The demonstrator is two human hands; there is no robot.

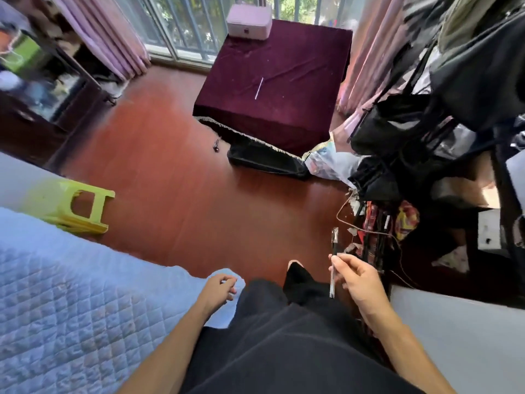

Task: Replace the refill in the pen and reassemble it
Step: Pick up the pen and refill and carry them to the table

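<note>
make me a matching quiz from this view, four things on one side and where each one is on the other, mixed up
Things:
1. clear plastic pen with black cap
2. thin white refill stick
3. yellow-green plastic stool
4. pale pink box

Places:
A. tipped on its side on the floor beside the blue quilt
B. far corner of the maroon-covered table
C. held in the right hand
D. lying alone mid-table on the maroon cloth

Pairs: 1-C, 2-D, 3-A, 4-B
</note>
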